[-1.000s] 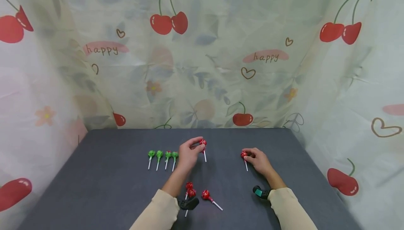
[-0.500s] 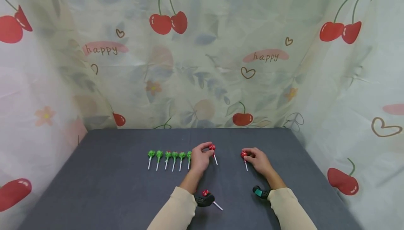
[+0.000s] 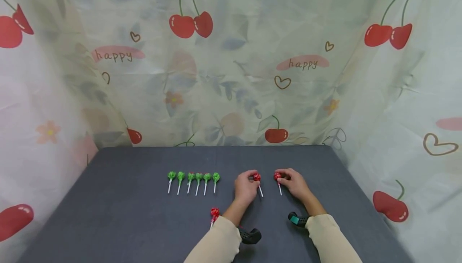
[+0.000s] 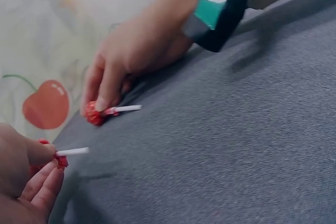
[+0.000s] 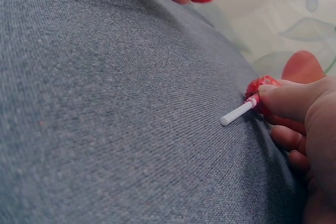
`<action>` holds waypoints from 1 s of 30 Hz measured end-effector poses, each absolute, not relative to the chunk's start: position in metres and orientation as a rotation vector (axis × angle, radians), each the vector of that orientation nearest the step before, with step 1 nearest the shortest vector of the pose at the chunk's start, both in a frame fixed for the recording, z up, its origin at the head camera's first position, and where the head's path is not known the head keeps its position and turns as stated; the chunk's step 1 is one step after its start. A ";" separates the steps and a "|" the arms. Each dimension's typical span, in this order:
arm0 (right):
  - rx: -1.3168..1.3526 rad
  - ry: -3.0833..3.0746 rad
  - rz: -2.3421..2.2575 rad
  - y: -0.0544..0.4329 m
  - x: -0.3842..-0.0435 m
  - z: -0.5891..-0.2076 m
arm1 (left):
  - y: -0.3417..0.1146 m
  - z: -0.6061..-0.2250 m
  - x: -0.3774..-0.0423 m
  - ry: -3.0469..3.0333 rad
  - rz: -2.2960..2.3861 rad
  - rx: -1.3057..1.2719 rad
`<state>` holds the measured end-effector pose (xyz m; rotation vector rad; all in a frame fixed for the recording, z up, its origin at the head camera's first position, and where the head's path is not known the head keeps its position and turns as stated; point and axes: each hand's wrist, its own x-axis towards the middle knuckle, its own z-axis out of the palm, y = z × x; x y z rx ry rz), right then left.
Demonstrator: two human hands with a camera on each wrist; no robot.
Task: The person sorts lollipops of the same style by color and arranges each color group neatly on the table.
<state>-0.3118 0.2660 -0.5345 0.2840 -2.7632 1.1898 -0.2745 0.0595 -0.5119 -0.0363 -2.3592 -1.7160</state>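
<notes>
My left hand (image 3: 245, 187) pinches a red lollipop (image 3: 256, 177) by its wrapped head, its white stick pointing toward me. In the left wrist view, this lollipop's stick (image 4: 73, 151) juts out past the thumb, and a shadow lies on the cloth beneath. Just to the right, my right hand (image 3: 296, 185) holds a second red lollipop (image 3: 277, 176) between thumb and fingers. The right wrist view has that lollipop's red head (image 5: 260, 84) low over the grey cloth. Left of both hands, several green lollipops (image 3: 198, 177) lie in a row, sticks toward me.
Another red lollipop (image 3: 214, 212) lies nearer me, partly covered by the left sleeve (image 3: 220, 241). The dark grey tabletop (image 3: 126, 215) reaches back to a cherry-print curtain (image 3: 231, 74), which also hangs at both sides. Each wrist wears a black band (image 3: 298, 219).
My left hand has travelled right and slightly nearer with its red lollipop, closing in on the right hand. The whole green row has come into view. My right hand has stayed in place.
</notes>
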 end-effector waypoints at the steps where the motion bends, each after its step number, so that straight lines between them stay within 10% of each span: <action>1: 0.285 -2.760 1.191 0.266 -0.312 -0.534 | 0.062 -0.512 -0.274 -2.374 -1.687 -0.061; 30: 0.298 -2.752 1.190 0.264 -0.311 -0.534 | 0.073 -0.532 -0.270 -2.672 -1.140 -0.449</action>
